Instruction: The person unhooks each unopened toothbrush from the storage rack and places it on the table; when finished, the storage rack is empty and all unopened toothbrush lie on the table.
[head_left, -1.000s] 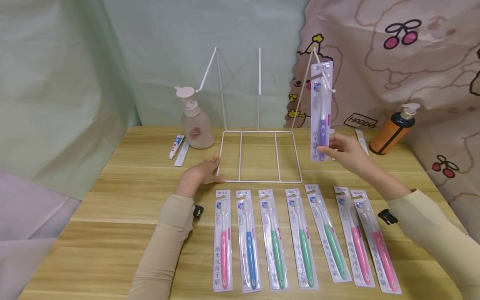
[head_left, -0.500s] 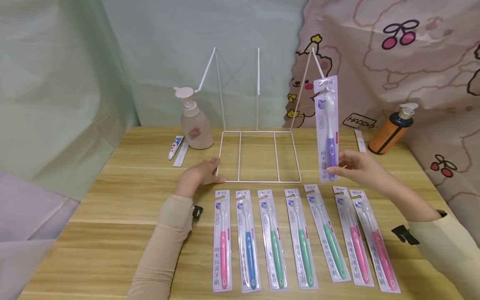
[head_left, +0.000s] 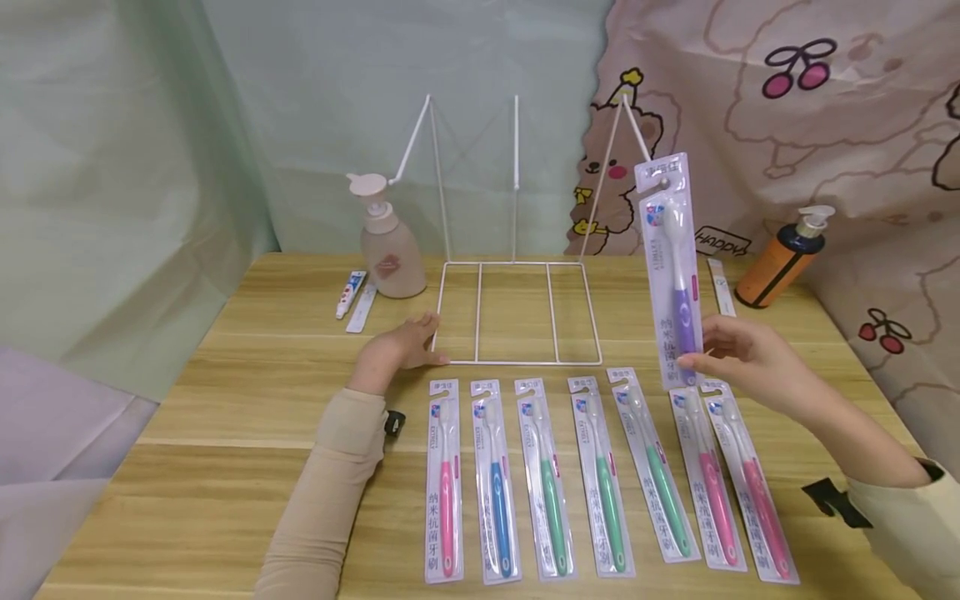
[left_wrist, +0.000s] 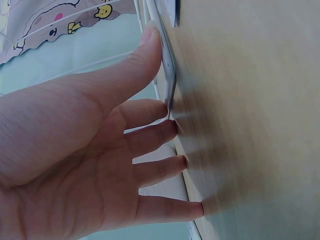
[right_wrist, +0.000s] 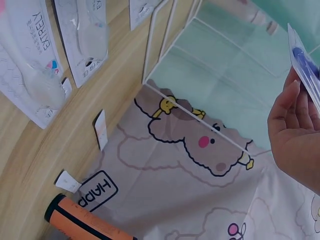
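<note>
My right hand (head_left: 742, 358) pinches the lower end of a packaged purple toothbrush (head_left: 675, 267), holding it upright above the table. The card's hang slot is level with the tip of the right hook (head_left: 636, 129) on a white wire rack, and the tip's small round end shows at the slot. In the right wrist view the toothbrush pack (right_wrist: 302, 62) is cut off by the frame edge. My left hand (head_left: 405, 342) rests at the front left corner of the rack's base (head_left: 517, 363). Its thumb (left_wrist: 145, 55) lies along the wire, with the fingertips on the table.
Several packaged toothbrushes (head_left: 551, 479) lie in a row along the front, pink, blue and green. A pump bottle (head_left: 393, 258), a small toothpaste tube (head_left: 351, 294) and a white strip stand left of the rack. An orange bottle (head_left: 780, 267) leans at the right.
My right hand has drawn the purple toothbrush forward, down and to the right along the hook, its slot now at the tip. The left hand has stayed on the rack base.
</note>
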